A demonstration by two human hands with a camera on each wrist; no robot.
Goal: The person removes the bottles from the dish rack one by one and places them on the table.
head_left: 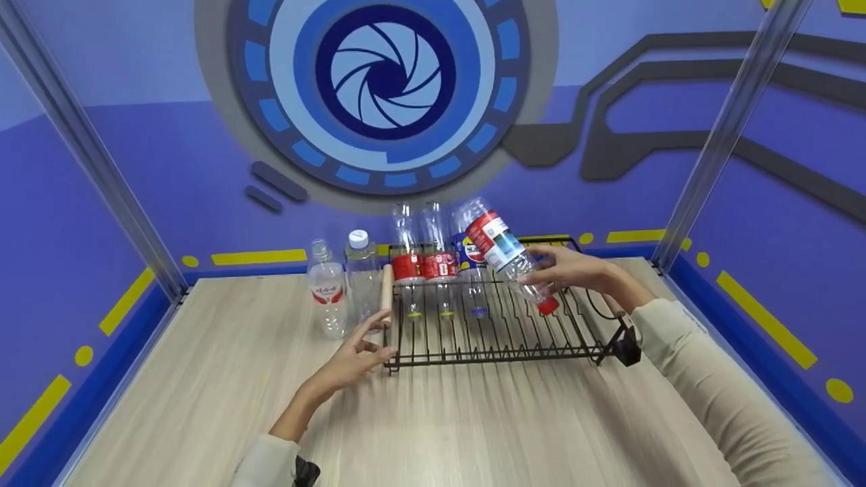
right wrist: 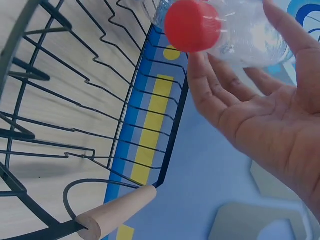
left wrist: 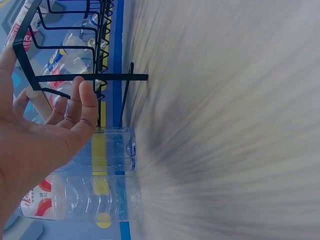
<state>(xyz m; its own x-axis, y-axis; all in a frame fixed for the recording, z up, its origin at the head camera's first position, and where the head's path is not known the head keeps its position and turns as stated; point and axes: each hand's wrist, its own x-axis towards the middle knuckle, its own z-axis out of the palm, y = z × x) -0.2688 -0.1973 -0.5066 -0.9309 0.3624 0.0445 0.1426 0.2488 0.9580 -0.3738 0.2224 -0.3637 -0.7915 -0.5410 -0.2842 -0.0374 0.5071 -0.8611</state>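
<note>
My right hand grips a clear plastic bottle with a red, white and blue label. Tilted over the black wire rack, the bottle has its red cap pointing down and to the right. My left hand touches the rack's left end beside a wooden handle, fingers loosely bent. Upside down in the rack stand two red-labelled bottles with yellow caps. Next to them is a blue-labelled bottle, partly hidden by the held one.
Left of the rack, an uncapped bottle with a red and white label and a clear white-capped bottle stand upright on the wooden table. Blue panels with metal posts enclose the back and sides.
</note>
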